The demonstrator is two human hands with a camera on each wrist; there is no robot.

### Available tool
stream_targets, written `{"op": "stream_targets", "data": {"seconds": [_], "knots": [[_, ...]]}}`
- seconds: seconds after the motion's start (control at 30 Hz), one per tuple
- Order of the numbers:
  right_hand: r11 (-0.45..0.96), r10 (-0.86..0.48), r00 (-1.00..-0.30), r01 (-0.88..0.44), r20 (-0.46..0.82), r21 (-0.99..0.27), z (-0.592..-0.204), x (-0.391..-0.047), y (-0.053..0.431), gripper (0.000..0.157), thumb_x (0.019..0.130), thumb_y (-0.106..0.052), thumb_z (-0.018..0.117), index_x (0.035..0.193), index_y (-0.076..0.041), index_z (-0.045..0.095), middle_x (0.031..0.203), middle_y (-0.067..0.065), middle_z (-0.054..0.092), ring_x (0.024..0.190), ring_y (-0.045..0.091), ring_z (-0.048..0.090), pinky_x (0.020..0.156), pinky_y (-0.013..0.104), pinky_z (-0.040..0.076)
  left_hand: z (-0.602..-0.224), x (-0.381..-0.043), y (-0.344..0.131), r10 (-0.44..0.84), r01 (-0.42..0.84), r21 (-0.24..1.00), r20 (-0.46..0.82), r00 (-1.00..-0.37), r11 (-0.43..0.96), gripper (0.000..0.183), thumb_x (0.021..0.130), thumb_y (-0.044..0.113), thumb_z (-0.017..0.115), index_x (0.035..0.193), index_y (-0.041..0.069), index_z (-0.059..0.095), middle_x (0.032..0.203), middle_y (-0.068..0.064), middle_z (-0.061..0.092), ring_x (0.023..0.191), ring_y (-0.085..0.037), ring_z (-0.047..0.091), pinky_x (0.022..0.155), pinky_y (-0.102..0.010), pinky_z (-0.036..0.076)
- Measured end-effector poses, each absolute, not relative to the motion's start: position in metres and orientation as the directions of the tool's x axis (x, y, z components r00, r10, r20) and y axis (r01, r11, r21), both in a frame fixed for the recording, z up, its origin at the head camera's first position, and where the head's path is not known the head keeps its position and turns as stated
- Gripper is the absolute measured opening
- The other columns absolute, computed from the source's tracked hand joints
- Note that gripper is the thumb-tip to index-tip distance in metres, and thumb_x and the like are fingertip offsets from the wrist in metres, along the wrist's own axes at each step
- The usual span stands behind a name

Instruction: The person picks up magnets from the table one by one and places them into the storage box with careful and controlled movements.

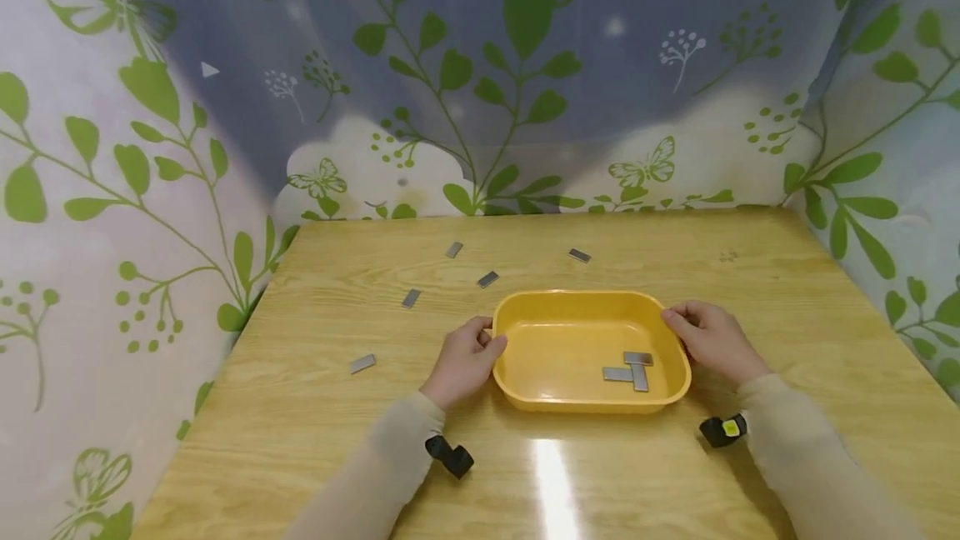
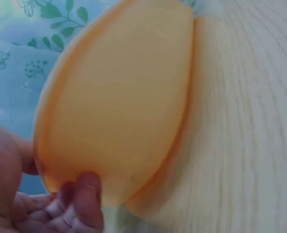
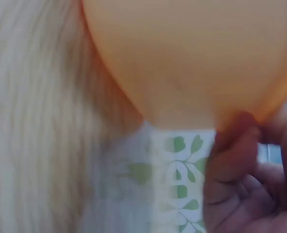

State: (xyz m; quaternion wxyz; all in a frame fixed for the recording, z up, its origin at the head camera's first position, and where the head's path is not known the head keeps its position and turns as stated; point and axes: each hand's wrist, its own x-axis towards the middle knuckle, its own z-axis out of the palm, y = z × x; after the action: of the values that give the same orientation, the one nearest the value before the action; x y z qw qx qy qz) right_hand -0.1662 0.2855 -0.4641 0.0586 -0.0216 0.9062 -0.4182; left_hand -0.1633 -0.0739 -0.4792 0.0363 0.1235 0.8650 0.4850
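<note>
Both hands hold a yellow plastic tray (image 1: 570, 298) by its two short ends. My left hand (image 1: 463, 361) grips the left rim, thumb over the edge and fingers curled under the outside. At the opposite end, my right hand (image 1: 716, 342) pinches the rim the same way. Inside the tray, toward its right front, several small grey metal bars (image 1: 639, 377) lie against one another. In the left wrist view the curled fingers (image 2: 87, 194) press on the tray's outer wall (image 2: 119, 97). The right wrist view shows bent fingers (image 3: 235, 150) at the tray's end wall (image 3: 182, 73).
More grey bars lie loose on the wooden table (image 1: 337, 440): one bar (image 1: 362, 363) left of the left hand, several behind the tray, including a bar (image 1: 579, 255) near the back edge. Leaf-patterned cloth (image 1: 480, 107) encloses the back and sides.
</note>
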Motion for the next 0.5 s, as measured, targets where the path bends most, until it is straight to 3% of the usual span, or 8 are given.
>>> {"op": "stream_targets", "data": {"seconds": [0.17,0.5], "knots": [[0.722,-0.039,-0.999,-0.05,0.031,-0.69,-0.47,-0.17,0.285,0.043,0.103,-0.037,0.042,0.107,0.002,0.061,0.092,0.014,0.062,0.073,0.021,0.052,0.061,0.032,0.045,-0.488,-0.171,-0.067,0.25,0.195,0.869,0.085,-0.964,0.455,0.03,0.099,0.019,0.055,0.119,-0.002,0.06,0.077,-0.003,0.056,0.06,-0.012,0.049,0.054,-0.022,0.042],[0.705,0.015,-0.997,-0.041,0.073,-0.708,-0.478,-0.174,0.279,0.039,0.104,-0.031,0.041,0.104,0.003,0.059,0.087,0.014,0.059,0.073,0.023,0.051,0.061,0.032,0.044,-0.489,-0.178,-0.068,0.235,0.088,0.932,0.003,-0.972,0.352,0.04,0.099,0.021,0.056,0.129,-0.004,0.054,0.084,-0.012,0.062,0.062,-0.015,0.056,0.055,-0.025,0.048]]}}
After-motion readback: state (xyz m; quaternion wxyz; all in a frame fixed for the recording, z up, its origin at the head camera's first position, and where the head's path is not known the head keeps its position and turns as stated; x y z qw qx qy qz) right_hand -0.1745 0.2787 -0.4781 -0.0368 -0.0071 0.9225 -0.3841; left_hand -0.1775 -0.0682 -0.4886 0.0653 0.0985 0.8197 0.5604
